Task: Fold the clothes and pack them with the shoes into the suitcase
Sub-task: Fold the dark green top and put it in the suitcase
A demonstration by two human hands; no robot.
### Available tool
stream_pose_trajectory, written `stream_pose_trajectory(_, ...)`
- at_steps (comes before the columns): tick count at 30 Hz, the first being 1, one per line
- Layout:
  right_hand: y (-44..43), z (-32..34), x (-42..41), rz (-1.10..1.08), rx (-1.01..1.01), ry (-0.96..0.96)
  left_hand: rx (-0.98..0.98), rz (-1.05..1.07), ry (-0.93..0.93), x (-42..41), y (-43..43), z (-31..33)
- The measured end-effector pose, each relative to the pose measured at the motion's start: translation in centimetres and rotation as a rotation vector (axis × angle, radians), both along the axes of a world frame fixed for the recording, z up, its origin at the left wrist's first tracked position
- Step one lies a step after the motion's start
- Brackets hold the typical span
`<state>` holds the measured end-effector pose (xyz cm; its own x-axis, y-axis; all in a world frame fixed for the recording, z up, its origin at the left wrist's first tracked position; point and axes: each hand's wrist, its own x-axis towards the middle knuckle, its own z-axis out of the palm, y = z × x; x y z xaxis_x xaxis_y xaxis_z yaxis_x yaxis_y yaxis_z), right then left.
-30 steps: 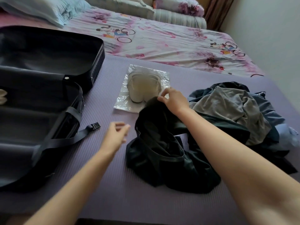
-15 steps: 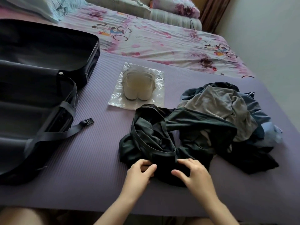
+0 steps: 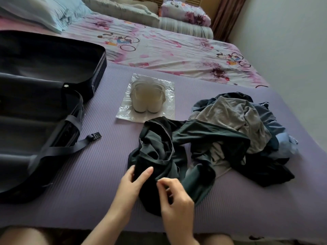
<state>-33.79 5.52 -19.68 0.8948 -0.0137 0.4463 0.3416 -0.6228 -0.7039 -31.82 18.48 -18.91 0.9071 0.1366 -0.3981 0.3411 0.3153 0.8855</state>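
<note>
A crumpled dark green garment (image 3: 159,152) lies on the purple mat (image 3: 88,183) near its front edge. My left hand (image 3: 132,183) grips the garment's near left edge. My right hand (image 3: 177,197) pinches the cloth just to the right of it. One part of the garment trails right into a heap of clothes (image 3: 235,124), grey on top, dark blue and black below. A pair of pale shoes (image 3: 146,98) rests on a clear plastic bag behind the garment. An open black suitcase (image 3: 35,103) lies at the left, nothing visible inside.
A suitcase strap with a buckle (image 3: 96,135) trails onto the mat. Behind the mat is a floral bedsheet (image 3: 168,52) with pillows (image 3: 44,11) and a rolled quilt (image 3: 185,27). A white wall (image 3: 292,50) borders the right side. My knees show at the bottom.
My right hand left the far end of the dark garment and both hands came to its near edge. They have now taken hold of the cloth there and bunched it toward me.
</note>
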Motion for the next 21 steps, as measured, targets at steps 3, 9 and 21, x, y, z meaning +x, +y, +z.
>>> stream_pose_trajectory(3, 3.3, -0.3, -0.6, 0.181, 0.158, 0.172, 0.063, 0.125, -0.021, -0.2, 3.1, 0.1)
stream_pose_trajectory(9, 1.8, 1.6, 4.2, 0.211, 0.145, 0.255, 0.499, 0.301, -0.128, 0.9, 10.5, -0.5)
stream_pose_trajectory(21, -0.1, 1.9, 25.4, 0.159, -0.560, 0.608, 0.573, 0.265, 0.004, 1.6, 10.7, -3.0)
